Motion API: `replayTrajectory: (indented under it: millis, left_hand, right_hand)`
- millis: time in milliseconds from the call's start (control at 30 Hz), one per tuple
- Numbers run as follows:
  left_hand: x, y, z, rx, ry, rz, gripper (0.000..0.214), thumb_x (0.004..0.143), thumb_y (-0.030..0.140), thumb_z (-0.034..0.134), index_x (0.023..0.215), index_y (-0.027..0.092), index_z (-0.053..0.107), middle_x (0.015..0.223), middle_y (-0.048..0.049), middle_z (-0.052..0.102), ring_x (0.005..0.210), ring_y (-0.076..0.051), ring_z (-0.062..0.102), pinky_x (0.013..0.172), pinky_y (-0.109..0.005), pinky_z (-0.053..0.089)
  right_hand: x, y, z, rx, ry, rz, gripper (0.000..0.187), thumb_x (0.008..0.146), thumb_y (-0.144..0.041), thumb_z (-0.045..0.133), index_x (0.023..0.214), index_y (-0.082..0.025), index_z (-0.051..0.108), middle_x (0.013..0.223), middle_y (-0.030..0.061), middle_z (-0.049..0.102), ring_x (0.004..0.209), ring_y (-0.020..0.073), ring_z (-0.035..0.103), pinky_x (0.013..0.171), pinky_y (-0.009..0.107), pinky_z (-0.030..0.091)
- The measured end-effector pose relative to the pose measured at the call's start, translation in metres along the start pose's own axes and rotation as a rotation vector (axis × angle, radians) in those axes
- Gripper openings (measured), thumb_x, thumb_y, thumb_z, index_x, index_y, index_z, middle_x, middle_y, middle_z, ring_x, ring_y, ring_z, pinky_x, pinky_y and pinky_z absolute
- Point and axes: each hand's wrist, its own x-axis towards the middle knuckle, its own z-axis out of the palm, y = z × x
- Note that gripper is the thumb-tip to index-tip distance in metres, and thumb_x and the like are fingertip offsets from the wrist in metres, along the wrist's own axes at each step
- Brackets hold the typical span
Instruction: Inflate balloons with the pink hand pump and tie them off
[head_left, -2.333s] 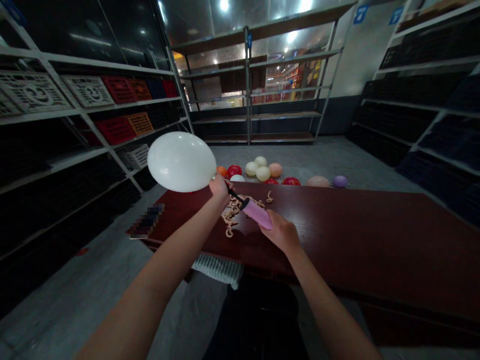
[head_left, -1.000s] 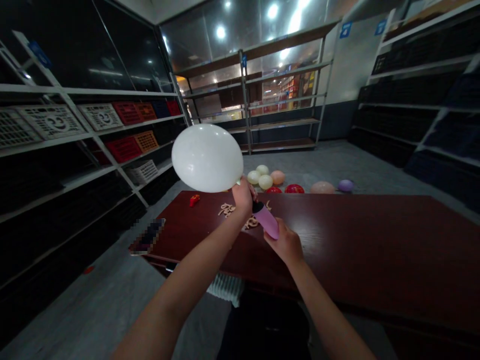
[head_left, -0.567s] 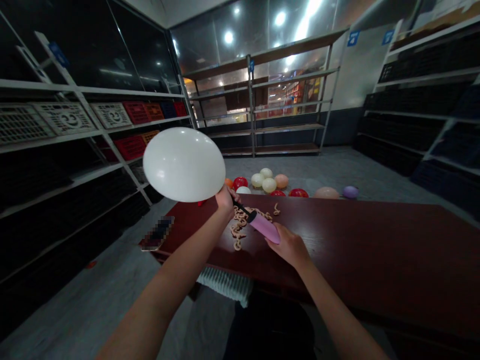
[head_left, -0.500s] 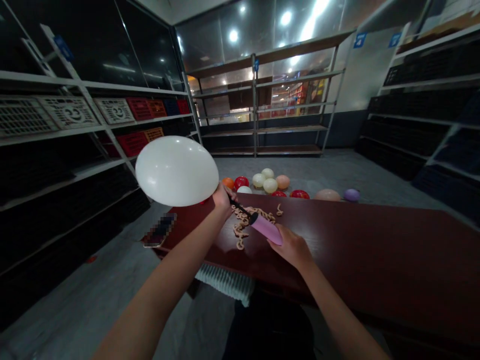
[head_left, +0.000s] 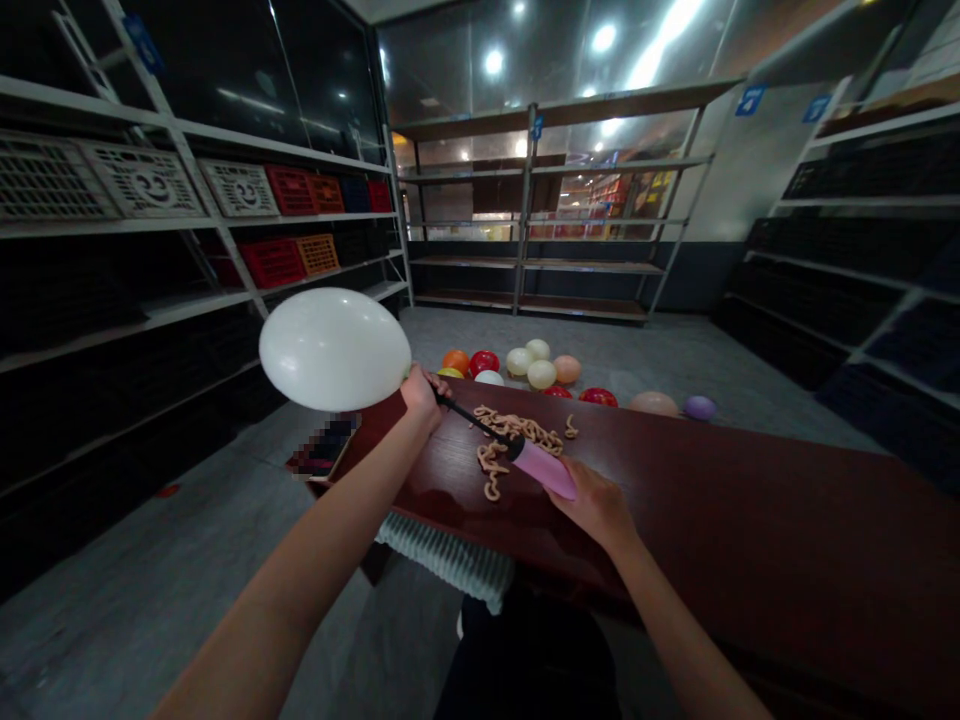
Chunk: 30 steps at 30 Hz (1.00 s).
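A large white balloon, blown up, points off to the left from my left hand. That hand is closed around the balloon's neck where it meets the tip of a balloon pump; the exact joint is hidden by the fingers. My right hand is wrapped around the pink barrel of the hand pump. Between the hands the pump's black rod stretches out in a long, slanting line. Beneath the pump, uninflated beige balloons lie in a loose tangle on the dark red table.
On the table's left corner lies a phone-like object, blurred out. Several inflated balloons rest on the floor past the far edge. A pale ribbed cloth sits under the near edge. Shelves with crates line the left wall.
My hands have moved apart, so more of the pump's black rod shows. The left hand and white balloon have shifted left. The camera view has also turned slightly.
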Motion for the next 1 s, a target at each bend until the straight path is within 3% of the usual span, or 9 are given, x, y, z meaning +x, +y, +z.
replayTrajectory:
  millis: [267,467,600,700,1000]
  left_hand:
    - [-0.032,-0.008,0.07,0.007,-0.203,0.147,0.052,0.102,0.028,0.041,0.051,0.022,0.031,0.037,0.0049,0.031,0.027,-0.009,0.03,0.033,-0.023,0.024]
    - [-0.066,-0.057,0.102,0.098,-0.359,0.142,0.054,0.099,0.021,0.042,0.047,0.022,0.032,0.036,0.0035,0.032,0.026,-0.009,0.031,0.032,-0.024,0.024]
    - [-0.087,-0.096,0.103,0.179,-0.341,0.08,0.052,0.096,0.012,0.039,0.046,0.021,0.033,0.035,0.0039,0.031,0.026,-0.009,0.031,0.032,-0.022,0.023]
    - [-0.091,-0.11,0.1,0.199,-0.309,0.054,0.053,0.098,0.016,0.04,0.047,0.021,0.031,0.035,0.0044,0.031,0.026,-0.008,0.03,0.033,-0.021,0.023]
    - [-0.063,-0.095,0.085,0.243,-0.172,0.006,0.043,0.094,0.017,0.042,0.052,0.022,0.033,0.037,0.005,0.032,0.028,-0.009,0.031,0.033,-0.022,0.028]
  right_hand:
    - [-0.003,0.006,0.002,-0.016,0.094,0.096,0.038,0.087,-0.036,0.062,0.119,-0.017,0.063,0.097,0.0097,0.077,0.08,0.0246,0.075,0.068,0.033,0.057]
    - [-0.004,0.007,0.005,0.037,0.171,0.179,0.038,0.088,-0.04,0.061,0.116,-0.015,0.062,0.093,0.0096,0.076,0.073,0.0234,0.073,0.064,0.031,0.053]
    - [-0.004,0.007,0.004,0.025,0.19,0.25,0.038,0.087,-0.04,0.062,0.115,-0.016,0.062,0.09,0.0086,0.077,0.071,0.0227,0.073,0.06,0.03,0.05]
    - [-0.004,0.005,0.002,0.01,0.171,0.277,0.037,0.085,-0.039,0.064,0.115,-0.016,0.063,0.089,0.0083,0.077,0.07,0.0225,0.072,0.059,0.029,0.049]
    - [-0.001,0.001,0.004,0.03,0.14,0.177,0.039,0.089,-0.038,0.062,0.121,-0.016,0.063,0.101,0.0103,0.077,0.081,0.022,0.074,0.067,0.028,0.052]
